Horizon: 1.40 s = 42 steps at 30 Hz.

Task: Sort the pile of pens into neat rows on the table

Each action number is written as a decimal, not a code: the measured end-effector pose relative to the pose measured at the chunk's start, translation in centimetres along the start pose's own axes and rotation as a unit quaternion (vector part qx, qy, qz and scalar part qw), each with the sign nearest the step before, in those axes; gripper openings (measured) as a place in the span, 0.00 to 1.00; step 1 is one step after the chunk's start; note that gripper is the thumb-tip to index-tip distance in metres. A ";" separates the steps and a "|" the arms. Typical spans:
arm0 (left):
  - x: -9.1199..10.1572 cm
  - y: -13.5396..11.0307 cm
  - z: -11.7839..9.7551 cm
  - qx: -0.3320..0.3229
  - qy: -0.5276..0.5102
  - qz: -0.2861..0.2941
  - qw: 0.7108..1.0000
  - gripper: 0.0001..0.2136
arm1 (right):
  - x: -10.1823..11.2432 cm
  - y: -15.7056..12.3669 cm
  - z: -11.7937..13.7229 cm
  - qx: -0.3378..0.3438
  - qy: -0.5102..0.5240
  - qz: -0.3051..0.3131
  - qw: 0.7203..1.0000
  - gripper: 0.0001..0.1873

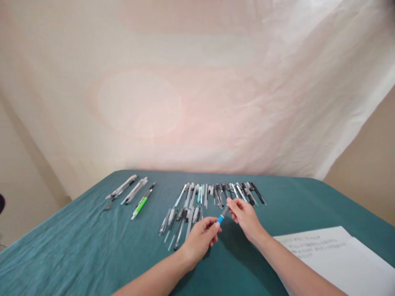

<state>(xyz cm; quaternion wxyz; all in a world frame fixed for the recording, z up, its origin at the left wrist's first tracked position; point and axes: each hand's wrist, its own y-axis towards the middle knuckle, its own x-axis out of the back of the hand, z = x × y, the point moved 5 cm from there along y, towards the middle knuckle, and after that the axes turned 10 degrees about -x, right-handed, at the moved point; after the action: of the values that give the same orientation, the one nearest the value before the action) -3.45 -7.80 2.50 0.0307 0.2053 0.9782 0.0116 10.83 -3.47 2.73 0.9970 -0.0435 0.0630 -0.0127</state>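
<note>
A pen with a blue grip and a dark barrel (222,215) is held between both hands above the teal tablecloth (77,246). My left hand (200,238) pinches its blue lower end. My right hand (245,216) pinches its dark upper end. Just behind the hands, several pens and pen parts (212,195) lie side by side in rows on the cloth.
A small group of pens, one with a green barrel (140,205), lies at the far left of the table. White printed paper sheets (333,255) rest at the near right. A pale draped sheet (197,90) hangs behind the table.
</note>
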 end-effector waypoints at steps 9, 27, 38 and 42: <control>-0.7 -1.2 1.2 0.060 -0.111 0.011 0.992 0.19 | -0.4 0.1 -0.6 -0.036 0.049 0.045 0.997 0.16; -0.6 -0.9 1.4 0.041 -0.152 0.011 0.988 0.15 | -0.5 0.2 -1.1 -0.045 0.038 0.065 0.996 0.14; -0.5 -0.8 1.3 0.034 -0.165 0.018 0.986 0.15 | -0.8 0.1 -1.1 -0.085 0.074 0.092 0.989 0.15; -0.4 -0.8 1.3 0.035 -0.161 0.014 0.986 0.16 | -0.3 0.5 -1.5 -0.080 0.070 0.057 0.993 0.15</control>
<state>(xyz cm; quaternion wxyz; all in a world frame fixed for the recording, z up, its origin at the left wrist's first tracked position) -3.30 -8.68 1.16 0.1807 0.2190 0.9572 -0.0552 10.40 -3.13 1.25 0.9825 -0.1186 0.1361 0.0467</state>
